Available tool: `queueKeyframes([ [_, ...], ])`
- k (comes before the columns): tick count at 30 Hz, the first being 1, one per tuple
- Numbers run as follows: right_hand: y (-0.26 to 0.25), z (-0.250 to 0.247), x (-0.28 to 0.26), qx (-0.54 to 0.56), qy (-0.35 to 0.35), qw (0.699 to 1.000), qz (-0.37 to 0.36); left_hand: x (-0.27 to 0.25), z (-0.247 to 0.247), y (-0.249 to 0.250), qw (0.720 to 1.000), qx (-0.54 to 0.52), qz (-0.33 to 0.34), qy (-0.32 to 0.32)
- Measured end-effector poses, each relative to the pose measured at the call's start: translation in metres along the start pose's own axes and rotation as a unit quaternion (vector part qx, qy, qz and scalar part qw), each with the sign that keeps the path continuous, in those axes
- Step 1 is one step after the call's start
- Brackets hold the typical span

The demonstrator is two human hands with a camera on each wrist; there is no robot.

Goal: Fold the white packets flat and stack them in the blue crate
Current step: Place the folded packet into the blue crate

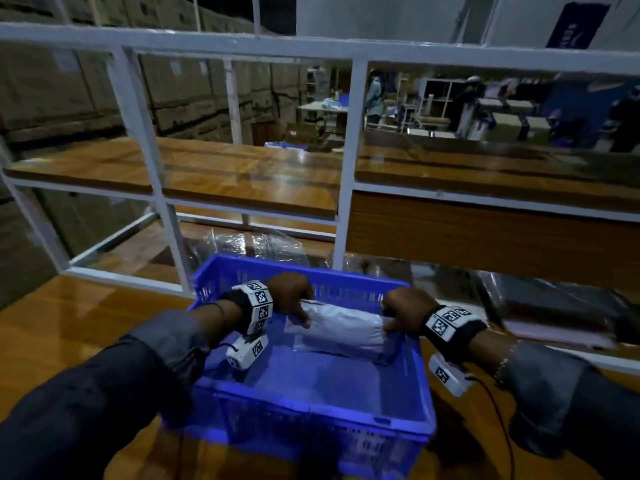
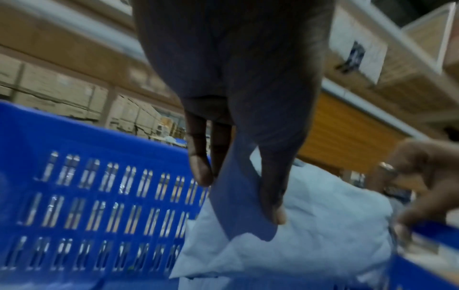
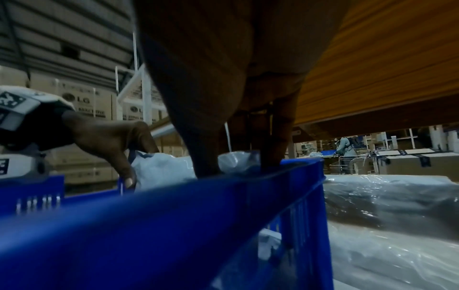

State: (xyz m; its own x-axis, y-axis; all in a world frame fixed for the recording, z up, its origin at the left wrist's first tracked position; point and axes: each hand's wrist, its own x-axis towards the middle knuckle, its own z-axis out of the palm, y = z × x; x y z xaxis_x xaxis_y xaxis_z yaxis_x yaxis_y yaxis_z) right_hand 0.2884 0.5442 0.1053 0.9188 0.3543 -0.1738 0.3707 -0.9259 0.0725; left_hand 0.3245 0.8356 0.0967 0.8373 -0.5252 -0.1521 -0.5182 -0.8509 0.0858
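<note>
Wooden bench [image 1: 69, 327] carries the blue crate [image 1: 311, 407], w/ a white metal rack [image 1: 346, 188] just behind the crate. Clear plastic-wrapped bundles [image 3: 397, 206] lie on the bench just right of the crate. Inside the crate, toward its far wall, lies one white packet [image 1: 343, 329], long side running across the crate, puffy rather than flat. Left hand [image 1: 291, 294] is at the packet's left end inside the crate, fingers pointing down, thumb and fingers pinching a flap of the packet. Right hand [image 1: 407, 306] is at the packet's right end by the crate's right wall, fingers curled down onto it; can't tell if it's gripping or only touching
</note>
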Motion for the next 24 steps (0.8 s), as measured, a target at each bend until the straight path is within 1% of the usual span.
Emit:
queueKeyframes([
  [3,-0.006,0.006,0.012,-0.032,-0.037,0.999,0.008,0.016,0.018,-0.001,0.999,0.019,0.001,-0.042],
  [6,-0.01,0.019,0.026,-0.048,-0.077,0.996,0.009,0.027,0.034,-0.001,0.995,0.044,0.019,-0.087],
  [8,-0.014,0.024,0.032,-0.067,-0.105,0.992,0.009,0.03,0.044,0.0,0.992,0.061,0.032,-0.104],
  [10,-0.017,0.026,0.039,-0.096,-0.117,0.988,-0.011,0.033,0.053,-0.001,0.992,0.079,0.033,-0.096],
  [12,-0.019,0.025,0.045,-0.119,-0.126,0.984,-0.036,0.038,0.063,-0.001,0.993,0.081,0.018,-0.08],
  [14,-0.019,0.025,0.05,-0.134,-0.131,0.981,-0.048,0.043,0.071,-0.001,0.993,0.091,0.002,-0.08],
  [20,-0.017,0.029,0.057,-0.152,-0.138,0.977,-0.052,0.053,0.086,0.002,0.991,0.12,-0.018,-0.06],
  [24,-0.014,0.028,0.057,-0.143,-0.127,0.98,-0.05,0.047,0.078,0.007,0.991,0.12,-0.034,-0.054],
])
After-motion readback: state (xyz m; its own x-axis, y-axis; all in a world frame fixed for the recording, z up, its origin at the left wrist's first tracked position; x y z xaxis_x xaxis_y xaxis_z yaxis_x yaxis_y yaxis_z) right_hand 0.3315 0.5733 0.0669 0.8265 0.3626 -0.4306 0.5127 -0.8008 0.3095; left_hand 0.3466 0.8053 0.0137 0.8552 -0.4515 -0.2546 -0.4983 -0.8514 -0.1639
